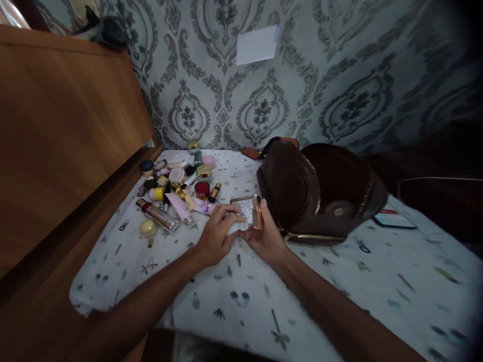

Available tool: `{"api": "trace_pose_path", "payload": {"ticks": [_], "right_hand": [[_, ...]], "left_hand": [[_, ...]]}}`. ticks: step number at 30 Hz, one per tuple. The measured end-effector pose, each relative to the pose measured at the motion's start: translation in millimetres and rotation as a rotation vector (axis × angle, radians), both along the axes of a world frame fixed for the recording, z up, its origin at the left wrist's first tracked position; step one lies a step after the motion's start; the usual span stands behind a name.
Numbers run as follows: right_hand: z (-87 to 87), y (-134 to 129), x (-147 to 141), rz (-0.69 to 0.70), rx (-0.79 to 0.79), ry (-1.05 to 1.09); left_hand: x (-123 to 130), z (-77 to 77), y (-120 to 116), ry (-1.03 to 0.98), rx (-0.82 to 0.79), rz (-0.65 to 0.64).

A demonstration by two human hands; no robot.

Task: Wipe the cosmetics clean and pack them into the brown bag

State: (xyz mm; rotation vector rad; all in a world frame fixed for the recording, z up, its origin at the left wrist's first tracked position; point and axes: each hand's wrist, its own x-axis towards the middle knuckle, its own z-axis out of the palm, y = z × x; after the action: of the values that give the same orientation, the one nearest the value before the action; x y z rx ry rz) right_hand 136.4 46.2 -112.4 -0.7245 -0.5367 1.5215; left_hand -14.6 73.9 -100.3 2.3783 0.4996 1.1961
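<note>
In the middle of the head view my right hand (267, 240) grips a small compact (246, 210) with a glittery silver face and a gold-coloured edge. My left hand (217, 236) is closed on a white wipe (237, 228), which lies against the compact's near edge. The fingers of both hands almost meet there. Just beyond my left hand are a pink tube (179, 207), a purple-patterned tube (204, 206) and a red jar (202, 189). The underside of the compact is hidden by my right hand.
A dark brown leather bag (298, 196) stands right of my hands. Several cosmetics, among them a gold-lidded jar (204, 171) and a cream round container (148, 228), crowd the left. A phone (394, 218) lies beyond the bag. A wooden cabinet (71, 110) borders the left side.
</note>
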Motion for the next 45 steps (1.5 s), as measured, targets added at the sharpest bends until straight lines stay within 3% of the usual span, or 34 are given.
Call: {"api": "trace_pose_path", "payload": {"ticks": [12,20,28,34,40,45], "right_hand": [[-0.2,-0.9,1.5,0.079,-0.031,-0.037],[4.3,-0.7,-3.1,0.038,-0.056,-0.11],[5.6,-3.2,-4.4,0.021,-0.088,-0.239],[4.7,-2.2,-6.0,-0.098,-0.211,-0.274],[8.7,-1.2,-8.9,-0.181,-0.242,-0.243],[8.8,-1.4,-6.3,-0.233,-0.258,-0.177]], "left_hand": [[0.8,-5.8,20.2,-0.138,-0.259,0.232],[2.4,-0.3,20.5,-0.211,-0.524,0.25],[2.6,12.2,12.3,-0.315,-0.531,0.258],[0.5,17.8,7.2,-0.269,-0.507,0.184],[-3.8,5.8,13.5,-0.084,-0.361,-0.009],[-3.1,-8.6,18.5,0.032,-0.158,-0.001]]}}
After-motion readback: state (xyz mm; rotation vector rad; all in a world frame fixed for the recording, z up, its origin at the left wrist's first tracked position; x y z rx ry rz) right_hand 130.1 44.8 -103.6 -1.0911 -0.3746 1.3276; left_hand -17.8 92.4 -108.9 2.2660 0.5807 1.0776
